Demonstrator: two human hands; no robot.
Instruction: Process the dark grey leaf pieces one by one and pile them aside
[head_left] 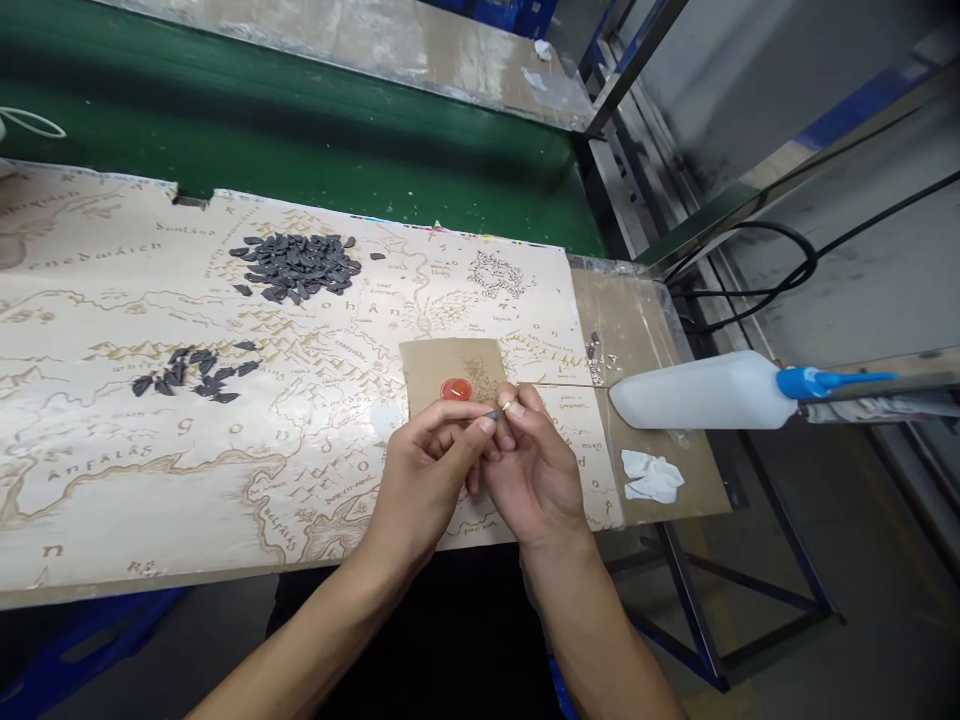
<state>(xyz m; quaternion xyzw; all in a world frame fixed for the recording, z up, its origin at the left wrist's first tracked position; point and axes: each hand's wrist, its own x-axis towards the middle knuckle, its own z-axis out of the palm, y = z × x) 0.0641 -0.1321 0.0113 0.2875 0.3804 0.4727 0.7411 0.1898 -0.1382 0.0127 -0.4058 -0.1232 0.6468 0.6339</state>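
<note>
My left hand (427, 470) pinches a small dark grey leaf-shaped piece (491, 414) between thumb and forefinger. My right hand (532, 475) holds a tiny pale piece (508, 406) in its fingertips, and the two hands nearly touch. Just behind them lies a brown card (427, 372) bearing a round orange-red dab or lid (456, 389). All this rests on a large cream sheet printed with a map (150, 480). Dark grey leaf-shaped pieces lie in a big heap (296, 267) and a smaller scatter (195, 372). Pale small pieces form a loose patch (499, 275).
A white plastic squeeze bottle (697, 390) with a blue nozzle lies at the right, beside a crumpled white tissue (651, 477). Green bench matting (300, 130) stretches behind the sheet. Black cables (750, 270) and a metal frame stand to the right.
</note>
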